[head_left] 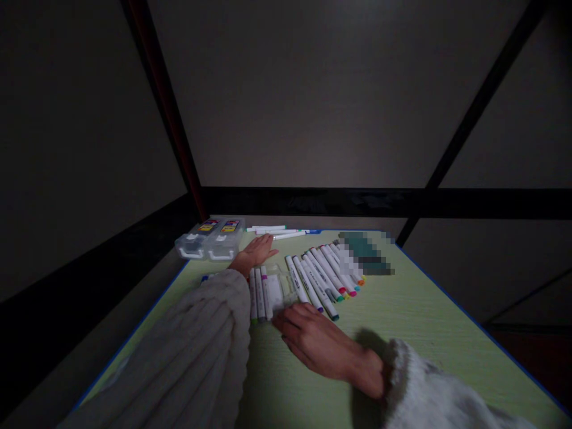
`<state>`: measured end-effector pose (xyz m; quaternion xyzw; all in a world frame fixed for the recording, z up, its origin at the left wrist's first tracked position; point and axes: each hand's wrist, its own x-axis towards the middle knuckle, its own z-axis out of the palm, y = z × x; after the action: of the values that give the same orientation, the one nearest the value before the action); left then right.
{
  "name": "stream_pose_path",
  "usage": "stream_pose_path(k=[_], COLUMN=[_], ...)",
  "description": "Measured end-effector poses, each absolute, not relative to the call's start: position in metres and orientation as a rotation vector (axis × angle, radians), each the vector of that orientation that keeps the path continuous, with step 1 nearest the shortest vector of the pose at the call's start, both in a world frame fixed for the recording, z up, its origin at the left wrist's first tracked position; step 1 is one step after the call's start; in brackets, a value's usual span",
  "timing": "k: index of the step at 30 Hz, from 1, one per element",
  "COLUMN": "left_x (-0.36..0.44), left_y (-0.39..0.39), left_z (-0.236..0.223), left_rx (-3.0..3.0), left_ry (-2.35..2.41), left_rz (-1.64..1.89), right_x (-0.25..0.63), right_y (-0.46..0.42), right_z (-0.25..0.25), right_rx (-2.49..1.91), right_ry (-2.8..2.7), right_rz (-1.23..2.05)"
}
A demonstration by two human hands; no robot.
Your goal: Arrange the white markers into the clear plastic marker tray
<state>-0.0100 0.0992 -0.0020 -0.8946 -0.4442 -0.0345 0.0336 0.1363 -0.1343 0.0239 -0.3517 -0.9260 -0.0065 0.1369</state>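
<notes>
My left hand (255, 253) reaches forward, fingers stretched and thumb apart, close to several white markers (279, 231) lying at the far edge. Nothing shows in its grasp. My right hand (319, 342) rests low over the table, fingers loosely extended at the near corner of a clear plastic case (286, 283). Three white markers (260, 295) lie side by side at the case's left part, with my left sleeve hiding what is beside them. Right of the case, a fanned row of white markers (324, 271) with coloured ends lies on the table.
Two clear plastic boxes (223, 241) with white handles and bright labels stand at the back left. A blurred-out dark green item (369, 253) lies at the back right. The pale green table (424, 345) has a blue edge, with a wall behind it.
</notes>
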Motion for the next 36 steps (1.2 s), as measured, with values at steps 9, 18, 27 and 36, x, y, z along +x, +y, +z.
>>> stream_pose_path(k=[9, 18, 27, 36], left_x=[-0.0118, -0.0114, -0.0113, -0.0115], left_y=[0.0996, 0.0962, 0.0933, 0.0982], left_z=[-0.0023, -0.0001, 0.0033, -0.0016], left_rx=[-2.786, -2.840, -2.881, -2.891], left_ry=[-1.397, -1.418, -1.438, -1.437], left_rz=[-0.134, -0.158, -0.121, -0.112], right_x=[0.1367, 0.1364, 0.1366, 0.1365], right_y=[-0.1349, -0.1344, -0.1350, -0.1361], right_z=[0.0252, 0.0230, 0.0246, 0.0249], right_rx=[-1.019, -1.020, -1.018, -1.014], right_ry=[-2.668, -2.670, -2.673, -2.673], right_rz=[0.001, -0.003, -0.006, -0.014])
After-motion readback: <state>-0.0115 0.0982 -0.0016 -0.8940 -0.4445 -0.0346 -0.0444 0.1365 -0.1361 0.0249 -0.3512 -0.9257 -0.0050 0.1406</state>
